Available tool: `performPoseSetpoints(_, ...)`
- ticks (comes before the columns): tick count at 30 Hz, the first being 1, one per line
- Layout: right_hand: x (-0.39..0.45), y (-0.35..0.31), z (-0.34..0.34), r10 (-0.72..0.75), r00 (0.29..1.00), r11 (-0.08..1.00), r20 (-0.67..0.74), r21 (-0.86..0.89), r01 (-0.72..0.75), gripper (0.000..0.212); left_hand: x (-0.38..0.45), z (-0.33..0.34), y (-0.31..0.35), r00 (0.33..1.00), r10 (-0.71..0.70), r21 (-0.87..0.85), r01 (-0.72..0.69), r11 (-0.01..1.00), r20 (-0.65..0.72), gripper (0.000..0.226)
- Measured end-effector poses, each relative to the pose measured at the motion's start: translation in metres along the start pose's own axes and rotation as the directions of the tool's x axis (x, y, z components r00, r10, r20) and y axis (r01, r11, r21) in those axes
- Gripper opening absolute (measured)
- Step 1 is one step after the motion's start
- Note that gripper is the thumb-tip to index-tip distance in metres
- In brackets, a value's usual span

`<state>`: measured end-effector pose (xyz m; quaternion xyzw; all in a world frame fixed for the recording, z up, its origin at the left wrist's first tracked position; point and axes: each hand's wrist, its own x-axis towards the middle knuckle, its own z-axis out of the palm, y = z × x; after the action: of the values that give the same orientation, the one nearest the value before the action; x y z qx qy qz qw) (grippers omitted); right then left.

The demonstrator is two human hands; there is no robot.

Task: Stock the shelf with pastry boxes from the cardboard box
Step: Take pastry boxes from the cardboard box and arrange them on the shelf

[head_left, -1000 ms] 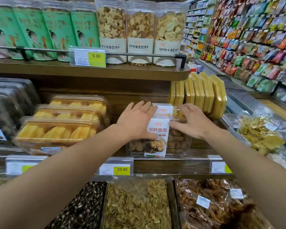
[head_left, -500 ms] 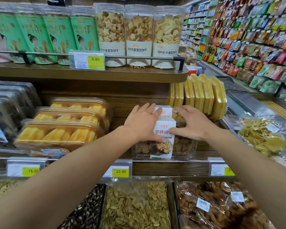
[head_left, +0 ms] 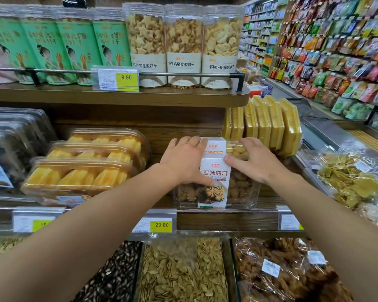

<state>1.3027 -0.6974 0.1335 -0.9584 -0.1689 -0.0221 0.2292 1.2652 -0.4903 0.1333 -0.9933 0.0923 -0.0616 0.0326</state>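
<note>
A clear pastry box (head_left: 214, 188) of brown cookies with a white label stands on the middle wooden shelf (head_left: 227, 221). A second box of the same kind (head_left: 214, 147) sits right behind it. My left hand (head_left: 183, 160) lies flat over the left top of the front box, its fingers reaching toward the rear one and its thumb down the front face. My right hand (head_left: 253, 160) rests spread over the right top, with the thumb touching the label. The cardboard box is out of view.
Clear boxes of yellow cake (head_left: 83, 171) are stacked to the left, and flat yellow boxes (head_left: 268, 125) stand on edge to the right. An upper shelf (head_left: 140, 95) with cookie jars overhangs. Seed bins (head_left: 179, 271) lie below, and bagged snacks (head_left: 347, 182) are at right.
Both hands stay on the cookie box, which has slid a little to the right along the shelf. The camera has shifted slightly.
</note>
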Motion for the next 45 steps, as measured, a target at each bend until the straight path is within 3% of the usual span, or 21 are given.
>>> performPoseSetpoints(11, 0.008, -0.037, 0.025, -0.062, 0.998, 0.998, -0.017, -0.027, 0.061, 0.096, -0.022, -0.001, -0.040, 0.998, -0.056, -0.008, 0.056, 0.998, 0.008, 0.123)
performPoseSetpoints(15, -0.006, -0.035, 0.026, -0.163, 0.973, 0.987, -0.162, -0.027, 0.161, 0.087, -0.035, 0.002, -0.040, 0.990, -0.007, 0.047, 0.013, 0.999, -0.142, 0.104)
performPoseSetpoints(19, -0.029, -0.029, 0.037, -0.303, 0.946, 0.945, -0.119, -0.163, 0.282, 0.073, -0.055, 0.017, -0.037, 0.973, 0.024, 0.003, -0.024, 1.000, -0.231, 0.086)
performPoseSetpoints(23, -0.039, -0.026, 0.044, -0.291, 0.942, 0.949, -0.167, -0.176, 0.262, 0.071, -0.062, 0.025, -0.030, 0.956, -0.005, -0.018, 0.000, 1.000, -0.292, 0.084)
performPoseSetpoints(29, -0.034, -0.033, 0.040, -0.227, 0.963, 0.957, -0.143, -0.218, 0.193, 0.068, -0.053, 0.030, -0.025, 0.958, -0.082, -0.011, 0.082, 0.997, -0.276, 0.079)
performPoseSetpoints(34, -0.035, -0.035, 0.041, -0.229, 0.961, 0.946, -0.157, -0.270, 0.182, 0.067, -0.052, 0.029, -0.024, 0.959, -0.071, -0.010, 0.072, 0.997, -0.273, 0.079)
performPoseSetpoints(45, -0.098, -0.072, 0.019, -0.297, 0.947, 0.872, -0.123, -0.439, 0.217, 0.084, -0.121, -0.012, -0.018, 0.963, -0.047, -0.022, 0.043, 0.999, -0.267, 0.079)
